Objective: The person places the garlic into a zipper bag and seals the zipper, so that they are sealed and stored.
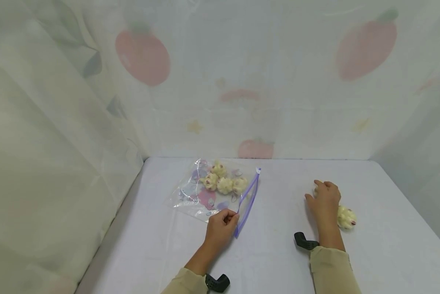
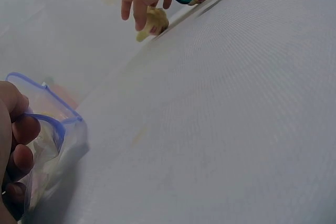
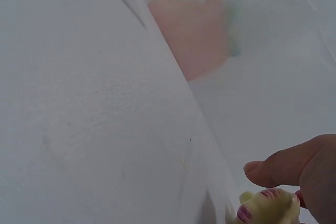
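Observation:
Four pale yellow, knobbly pieces with reddish marks (image 1: 225, 185) lie inside a clear printed zip bag (image 1: 190, 206). My left hand (image 1: 221, 229) pinches the bag's purple-edged opening between thumb and fingers; the left wrist view shows its curled fingers at the purple strip (image 2: 52, 121). Over at the right, my right hand (image 1: 325, 203) is above another pale piece (image 3: 270, 206), mostly hidden under it in the head view. Its thumb stands apart from that piece, and the fingers (image 2: 139, 11) reach down beside it. One more piece (image 1: 346, 217) lies right of the right wrist.
The white table (image 1: 267, 261) meets a pale curtain with faded red fruit prints (image 1: 142, 57) at the back. More curtain hangs along the left and right sides. Black devices (image 1: 217, 283) are worn at both wrists, by the beige sleeves.

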Available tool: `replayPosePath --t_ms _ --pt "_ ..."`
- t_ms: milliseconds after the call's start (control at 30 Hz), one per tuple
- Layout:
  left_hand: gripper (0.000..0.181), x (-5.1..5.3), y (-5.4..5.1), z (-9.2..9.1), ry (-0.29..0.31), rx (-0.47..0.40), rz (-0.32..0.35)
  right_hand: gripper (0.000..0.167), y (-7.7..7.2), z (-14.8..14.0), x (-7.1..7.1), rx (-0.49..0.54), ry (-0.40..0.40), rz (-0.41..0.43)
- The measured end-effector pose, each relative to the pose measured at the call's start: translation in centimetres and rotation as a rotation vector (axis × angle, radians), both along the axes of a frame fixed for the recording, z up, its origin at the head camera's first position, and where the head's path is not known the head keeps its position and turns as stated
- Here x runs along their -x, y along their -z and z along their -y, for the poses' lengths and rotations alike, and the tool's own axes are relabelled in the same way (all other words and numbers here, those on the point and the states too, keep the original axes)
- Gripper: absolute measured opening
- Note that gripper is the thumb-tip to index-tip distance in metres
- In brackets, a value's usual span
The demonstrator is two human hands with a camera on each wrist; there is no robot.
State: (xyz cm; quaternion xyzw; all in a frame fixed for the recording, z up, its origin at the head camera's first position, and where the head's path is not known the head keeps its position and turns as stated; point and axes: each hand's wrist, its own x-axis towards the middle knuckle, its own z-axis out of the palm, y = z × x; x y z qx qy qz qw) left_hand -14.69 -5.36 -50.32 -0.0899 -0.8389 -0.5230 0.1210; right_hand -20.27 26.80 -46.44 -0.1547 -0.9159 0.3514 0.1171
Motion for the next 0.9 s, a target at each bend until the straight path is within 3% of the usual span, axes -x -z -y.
replayPosePath --t_ms 267,533,633,900 --pt "0.01 0.0 0.0 0.0 0.0 -0.003 -0.001 0.055 0.5 0.2 0.3 -0.044 -0.064 -0.004" --pt "0.009 0.0 0.0 0.0 0.004 -0.002 0.001 0.068 1.8 1.1 0.6 0.016 -0.243 0.061" --pt "0.009 0.0 0.0 0.0 0.007 -0.002 0.004 0.072 2.1 1.2 0.7 0.025 -0.273 0.063" --pt "0.009 0.1 0.0 0.0 0.001 -0.004 -0.003 0.073 1.4 0.9 0.8 0.045 -0.323 0.102"
